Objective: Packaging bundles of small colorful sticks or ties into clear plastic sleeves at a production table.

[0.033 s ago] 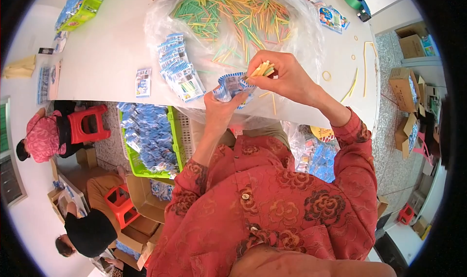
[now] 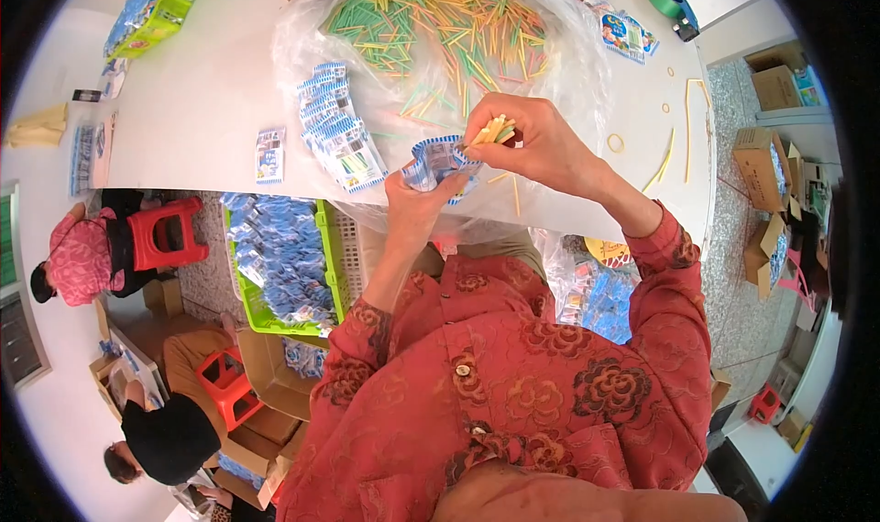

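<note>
My left hand [image 2: 417,206] grips a small blue-and-white packet [image 2: 434,163] whose top gapes at the table's near edge. In my right hand [image 2: 541,146] is a bunch of thin sticks [image 2: 496,131], pale yellow with some green, held at the packet's right rim. The fingers of that hand are closed round the bunch. Beyond both hands, a heap of green, yellow and orange sticks [image 2: 449,27] lies on a clear plastic bag [image 2: 582,64]. Left of my left hand, several packets [image 2: 344,151] overlap in a row.
A lone packet [image 2: 269,155] lies farther left on the white table [image 2: 220,82]. Below the edge stands a green crate [image 2: 335,265] full of blue packets. Rubber bands [image 2: 615,143] and a tape roll [image 2: 666,0] are at the right. Two people sit at the left near red stools [image 2: 170,235].
</note>
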`<state>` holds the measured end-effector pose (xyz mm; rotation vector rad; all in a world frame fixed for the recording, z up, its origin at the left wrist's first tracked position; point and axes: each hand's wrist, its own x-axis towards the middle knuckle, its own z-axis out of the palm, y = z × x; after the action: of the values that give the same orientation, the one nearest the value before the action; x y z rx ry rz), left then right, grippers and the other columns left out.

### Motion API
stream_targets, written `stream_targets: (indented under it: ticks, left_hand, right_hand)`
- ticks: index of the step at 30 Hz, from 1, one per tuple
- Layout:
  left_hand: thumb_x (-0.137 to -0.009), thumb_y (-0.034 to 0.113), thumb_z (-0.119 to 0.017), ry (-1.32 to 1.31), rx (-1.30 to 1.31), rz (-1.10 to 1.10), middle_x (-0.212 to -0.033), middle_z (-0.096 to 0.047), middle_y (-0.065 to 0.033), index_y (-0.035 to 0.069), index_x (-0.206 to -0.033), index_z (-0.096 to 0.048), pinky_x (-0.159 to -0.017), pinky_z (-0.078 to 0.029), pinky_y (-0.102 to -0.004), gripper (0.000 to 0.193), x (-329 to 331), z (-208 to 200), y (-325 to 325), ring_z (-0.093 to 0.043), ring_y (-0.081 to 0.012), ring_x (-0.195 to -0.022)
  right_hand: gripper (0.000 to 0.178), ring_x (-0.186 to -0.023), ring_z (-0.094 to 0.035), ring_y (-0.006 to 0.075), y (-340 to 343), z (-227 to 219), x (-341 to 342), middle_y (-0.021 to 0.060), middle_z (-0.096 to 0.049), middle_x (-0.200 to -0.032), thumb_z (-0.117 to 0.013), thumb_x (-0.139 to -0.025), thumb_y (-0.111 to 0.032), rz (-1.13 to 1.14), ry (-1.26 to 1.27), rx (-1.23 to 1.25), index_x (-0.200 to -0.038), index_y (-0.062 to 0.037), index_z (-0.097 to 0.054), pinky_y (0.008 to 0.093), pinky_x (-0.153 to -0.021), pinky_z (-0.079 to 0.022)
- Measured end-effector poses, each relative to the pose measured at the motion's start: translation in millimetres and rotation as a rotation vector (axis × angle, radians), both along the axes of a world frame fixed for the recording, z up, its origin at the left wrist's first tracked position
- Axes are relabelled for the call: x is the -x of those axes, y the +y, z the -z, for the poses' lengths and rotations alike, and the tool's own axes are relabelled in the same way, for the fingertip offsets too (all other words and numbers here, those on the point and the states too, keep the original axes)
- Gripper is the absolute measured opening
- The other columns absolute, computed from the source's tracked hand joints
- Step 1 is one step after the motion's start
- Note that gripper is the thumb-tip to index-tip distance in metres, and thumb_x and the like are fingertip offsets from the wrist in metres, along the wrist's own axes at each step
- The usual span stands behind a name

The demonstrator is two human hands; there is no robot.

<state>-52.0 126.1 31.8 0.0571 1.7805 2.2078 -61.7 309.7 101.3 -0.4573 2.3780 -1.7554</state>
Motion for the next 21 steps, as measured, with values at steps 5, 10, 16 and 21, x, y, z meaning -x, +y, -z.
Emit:
stream_targets:
  ticks: [5,10,16,21]
  left_hand:
    - [-0.07,0.007,-0.07,0.014,0.057,0.026,-0.08,-0.064,-0.0024,-0.001,-0.093,-0.063,-0.063,-0.046,-0.0204,0.025,5.6,-2.7,0.9,-0.057,-0.0067,-0.069]
    - [-0.07,0.006,-0.07,0.035,0.019,0.019,-0.082,-0.064,-0.003,-0.001,-0.094,-0.063,-0.065,-0.047,-0.0212,0.026,8.5,-1.8,3.3,-0.058,-0.0075,-0.071]
    - [-0.069,0.005,-0.071,0.016,-0.099,0.0,-0.087,-0.064,-0.0043,-0.002,-0.096,-0.061,-0.069,-0.047,-0.0226,0.029,7.8,-0.9,4.5,-0.059,-0.0087,-0.074]
    - [-0.068,0.004,-0.072,0.005,-0.155,0.01,-0.088,-0.064,-0.0047,-0.002,-0.098,-0.06,-0.071,-0.047,-0.0229,0.033,9.4,4.0,4.1,-0.059,-0.0092,-0.076]
  right_hand:
    - [0.01,-0.068,-0.047,0.0052,0.5,-3.8,6.6,0.0004,-0.05,-0.082,-0.06,-0.08,-0.007,-0.037,0.077,-0.047,-0.088,-0.0019,-0.057,0.0201,-0.056,-0.039]
    - [0.019,-0.061,-0.043,0.0094,-1.3,-3.8,7.9,0.0031,-0.052,-0.074,-0.06,-0.082,-0.017,0.063,0.066,0.044,-0.092,-0.0006,-0.062,0.023,-0.051,-0.035]
    - [0.021,-0.073,-0.044,0.0071,7.1,-3.3,5.2,0.001,-0.05,-0.088,-0.05,-0.089,-0.016,0.049,0.156,-0.117,-0.099,-0.0024,-0.063,0.0219,-0.062,-0.037]
    - [0.021,-0.089,-0.047,0.0096,9.1,-0.2,9.6,0.0028,-0.053,-0.101,-0.048,-0.089,-0.015,0.114,0.207,0.086,-0.1,-0.005,-0.063,0.0253,-0.077,-0.038]
